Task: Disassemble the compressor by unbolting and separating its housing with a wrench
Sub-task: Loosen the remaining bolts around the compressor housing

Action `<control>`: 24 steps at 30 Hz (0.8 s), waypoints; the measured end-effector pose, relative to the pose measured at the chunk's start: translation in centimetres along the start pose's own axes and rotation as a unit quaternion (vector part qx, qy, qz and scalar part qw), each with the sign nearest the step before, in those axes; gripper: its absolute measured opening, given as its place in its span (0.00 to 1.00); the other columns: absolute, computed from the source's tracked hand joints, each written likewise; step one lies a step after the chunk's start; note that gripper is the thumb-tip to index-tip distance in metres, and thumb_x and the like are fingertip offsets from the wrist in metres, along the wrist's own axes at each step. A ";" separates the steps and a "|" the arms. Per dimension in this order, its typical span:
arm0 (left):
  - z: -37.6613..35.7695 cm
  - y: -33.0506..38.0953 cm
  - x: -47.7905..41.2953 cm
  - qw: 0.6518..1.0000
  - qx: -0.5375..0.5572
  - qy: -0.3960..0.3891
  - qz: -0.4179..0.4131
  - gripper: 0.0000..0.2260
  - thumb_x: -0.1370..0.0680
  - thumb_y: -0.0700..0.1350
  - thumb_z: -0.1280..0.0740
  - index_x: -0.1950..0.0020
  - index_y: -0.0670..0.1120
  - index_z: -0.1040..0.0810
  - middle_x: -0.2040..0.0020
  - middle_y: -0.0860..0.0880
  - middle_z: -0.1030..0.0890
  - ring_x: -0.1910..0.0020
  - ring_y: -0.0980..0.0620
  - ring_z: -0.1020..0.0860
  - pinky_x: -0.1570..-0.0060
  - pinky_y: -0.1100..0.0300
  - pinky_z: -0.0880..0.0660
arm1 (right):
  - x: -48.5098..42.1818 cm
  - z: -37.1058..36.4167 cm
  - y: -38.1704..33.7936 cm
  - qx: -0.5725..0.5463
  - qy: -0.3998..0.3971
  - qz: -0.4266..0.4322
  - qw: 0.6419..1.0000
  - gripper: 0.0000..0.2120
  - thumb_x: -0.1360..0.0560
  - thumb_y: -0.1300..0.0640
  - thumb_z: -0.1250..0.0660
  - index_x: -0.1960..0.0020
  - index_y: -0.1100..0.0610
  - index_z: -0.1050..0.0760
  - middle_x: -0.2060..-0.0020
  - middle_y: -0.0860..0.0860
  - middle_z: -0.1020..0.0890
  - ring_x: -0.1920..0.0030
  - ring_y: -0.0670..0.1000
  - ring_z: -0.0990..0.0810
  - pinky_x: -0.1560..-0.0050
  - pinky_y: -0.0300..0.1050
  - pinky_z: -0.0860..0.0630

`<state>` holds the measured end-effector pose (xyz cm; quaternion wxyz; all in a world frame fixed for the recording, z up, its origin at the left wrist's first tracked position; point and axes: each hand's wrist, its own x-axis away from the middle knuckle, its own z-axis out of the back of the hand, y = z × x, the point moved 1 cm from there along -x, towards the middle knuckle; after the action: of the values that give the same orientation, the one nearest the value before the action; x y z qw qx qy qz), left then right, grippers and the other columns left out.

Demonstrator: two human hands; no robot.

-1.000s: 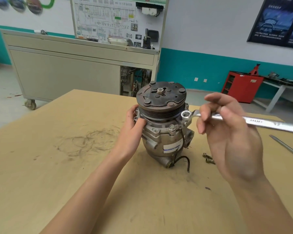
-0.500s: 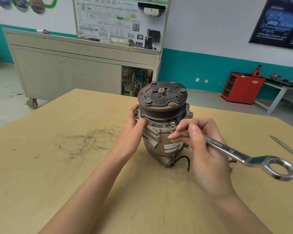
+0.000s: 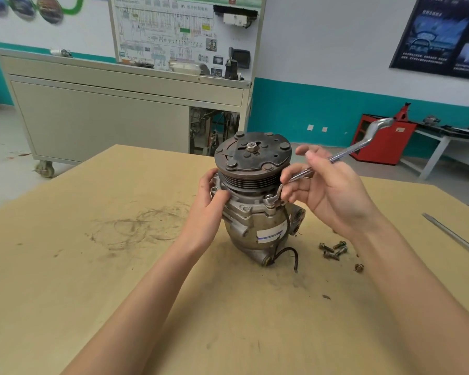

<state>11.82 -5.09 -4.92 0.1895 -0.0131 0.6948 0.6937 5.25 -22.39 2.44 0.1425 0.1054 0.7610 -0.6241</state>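
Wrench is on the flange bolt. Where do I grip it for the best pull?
Probably farther out on the wrench shank, near its free raised end, coming from the right. It slopes up and away from the bolt, and the right hand pinches it close to the head, where leverage is small. Left hand steadies the compressor.

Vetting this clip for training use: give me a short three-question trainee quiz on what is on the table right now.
1. True or false: the compressor lies on its side on the table.
2. The right hand holds: A) a hammer B) a wrench C) nothing
3. Fill in: the loose bolts lie to the compressor's ____.
Key: 1 false, it stands upright with the pulley on top; 2 B; 3 right.
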 end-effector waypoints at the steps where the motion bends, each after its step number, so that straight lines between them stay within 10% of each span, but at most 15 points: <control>1: 0.0 0.0 0.0 1.000 0.000 -0.001 -0.001 0.20 0.18 0.44 0.44 0.26 0.55 0.41 0.41 0.63 0.29 0.51 0.78 0.29 0.55 0.79 0.31 | 0.4 -0.2 0.0 0.053 0.015 0.034 0.998 0.16 0.20 0.47 0.47 0.48 0.59 0.29 0.65 0.55 0.17 0.68 0.54 0.17 0.67 0.41 0.22; 5: 0.0 -0.1 -0.2 1.000 0.001 0.005 0.002 0.21 0.18 0.44 0.44 0.25 0.55 0.41 0.37 0.60 0.30 0.49 0.76 0.30 0.55 0.79 0.32 | 2.2 -2.1 0.6 0.257 0.062 0.231 0.936 0.24 0.23 0.38 0.44 0.55 0.57 0.23 0.63 0.54 0.16 0.66 0.52 0.16 0.66 0.42 0.20; 14: 0.2 -0.2 -0.1 1.000 -0.001 0.009 -0.004 0.20 0.18 0.43 0.44 0.26 0.55 0.39 0.36 0.56 0.26 0.48 0.70 0.26 0.55 0.75 0.30 | 5.0 -3.9 4.0 0.500 0.113 0.477 0.714 0.23 0.19 0.50 0.42 0.56 0.68 0.19 0.63 0.57 0.17 0.65 0.50 0.18 0.64 0.39 0.22; 20: 0.1 -0.2 0.0 1.000 0.000 0.008 -0.008 0.22 0.18 0.44 0.44 0.25 0.55 0.41 0.32 0.55 0.29 0.41 0.62 0.27 0.45 0.66 0.31 | 4.1 -1.8 3.5 0.166 0.087 0.256 0.948 0.11 0.21 0.58 0.46 0.54 0.57 0.26 0.62 0.51 0.17 0.66 0.53 0.17 0.65 0.44 0.21; 24: 0.2 -0.2 -0.2 1.000 -0.002 0.009 -0.003 0.22 0.18 0.45 0.44 0.25 0.54 0.41 0.32 0.53 0.29 0.39 0.56 0.27 0.48 0.66 0.31 | 0.7 -0.3 1.4 0.045 0.073 0.063 0.994 0.14 0.19 0.63 0.50 0.56 0.61 0.28 0.68 0.55 0.18 0.73 0.53 0.20 0.71 0.39 0.24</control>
<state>12.09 -4.98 -5.05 0.1856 -0.0220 0.6950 0.6943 5.05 -21.79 0.93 0.1205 0.2044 0.7326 -0.6380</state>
